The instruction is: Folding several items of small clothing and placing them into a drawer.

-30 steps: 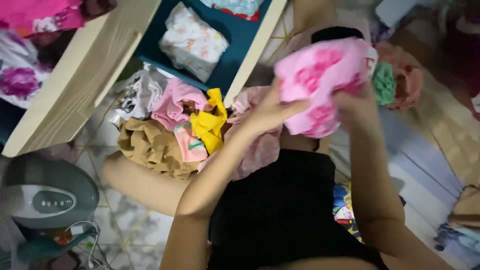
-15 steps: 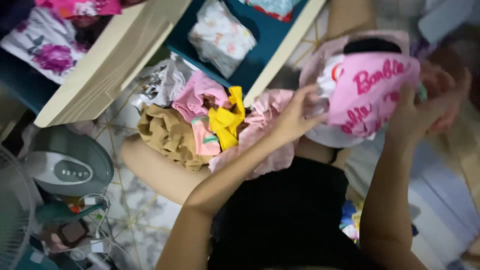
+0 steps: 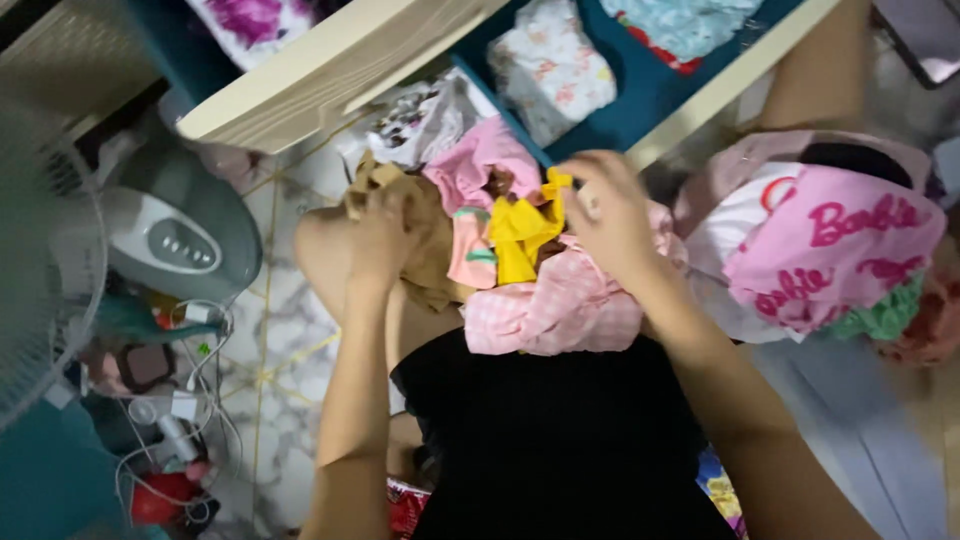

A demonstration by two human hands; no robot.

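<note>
A heap of loose clothes lies on my lap and the floor in front of me. My left hand point(image 3: 385, 235) is closed on a tan garment point(image 3: 430, 270) at the heap's left side. My right hand point(image 3: 610, 215) pinches the top of a yellow garment point(image 3: 515, 235) in the middle of the heap, above a pink checked cloth point(image 3: 550, 315). A pink garment with darker pink print point(image 3: 830, 250) rests on top of a stack of folded clothes to my right, with neither hand on it.
An open blue drawer with a cream front point(image 3: 640, 95) holds a folded white floral cloth point(image 3: 555, 65). A grey fan base point(image 3: 170, 235) and its grille point(image 3: 40, 270) stand at the left, with cables point(image 3: 190, 420) on the marble floor. A green cloth point(image 3: 885, 315) lies under the stack.
Both hands let go of the pink printed garment, which now lies on the stack at the right. They moved left to the heap, the left onto the tan garment, the right onto the yellow one.
</note>
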